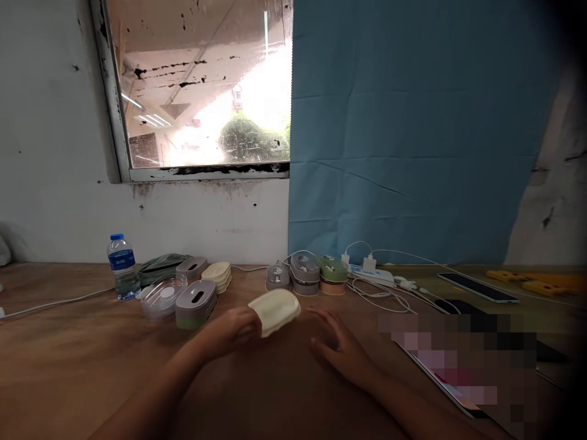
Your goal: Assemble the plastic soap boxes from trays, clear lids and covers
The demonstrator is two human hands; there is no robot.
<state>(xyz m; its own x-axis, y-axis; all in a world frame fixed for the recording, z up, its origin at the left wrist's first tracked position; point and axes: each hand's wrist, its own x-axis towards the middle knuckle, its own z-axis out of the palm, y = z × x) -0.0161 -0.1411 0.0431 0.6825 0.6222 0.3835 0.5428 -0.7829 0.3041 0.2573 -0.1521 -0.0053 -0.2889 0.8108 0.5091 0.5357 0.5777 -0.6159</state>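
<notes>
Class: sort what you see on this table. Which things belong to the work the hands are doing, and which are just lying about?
In use:
left hand holding a cream pad
right hand, open beside it
stack of cream pads
grey-lidded cases
clear tray

Lying about:
water bottle
power strip with chargers
phone
yellow pieces

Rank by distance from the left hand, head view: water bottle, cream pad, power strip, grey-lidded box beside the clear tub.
1. Cream pad: held in the left hand.
2. Grey-lidded box: just left of the hand, beside the clear tub.
3. Water bottle: far left, by the wall.
4. Power strip: right, far edge of the table.
</notes>
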